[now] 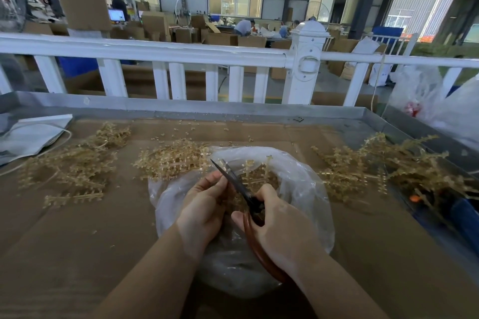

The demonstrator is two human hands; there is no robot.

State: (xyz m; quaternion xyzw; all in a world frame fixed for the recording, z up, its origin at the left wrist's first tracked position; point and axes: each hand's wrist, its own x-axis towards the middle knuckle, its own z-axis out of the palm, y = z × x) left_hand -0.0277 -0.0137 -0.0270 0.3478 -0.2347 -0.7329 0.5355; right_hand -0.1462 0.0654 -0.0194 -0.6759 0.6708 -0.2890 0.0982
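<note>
My right hand (280,225) is curled round the brown-handled scissors (234,181), near centre; my left hand (204,204) pinches a tan plastic sprig (224,163) at the blades, over the clear bag (305,181) holding more sprigs on the surface (77,228)

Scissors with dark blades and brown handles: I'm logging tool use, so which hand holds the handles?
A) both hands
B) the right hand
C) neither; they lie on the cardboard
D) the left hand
B: the right hand curls round the brown handles of the dark-bladed scissors, while the left hand sits beside the blades, off the handles.
</note>
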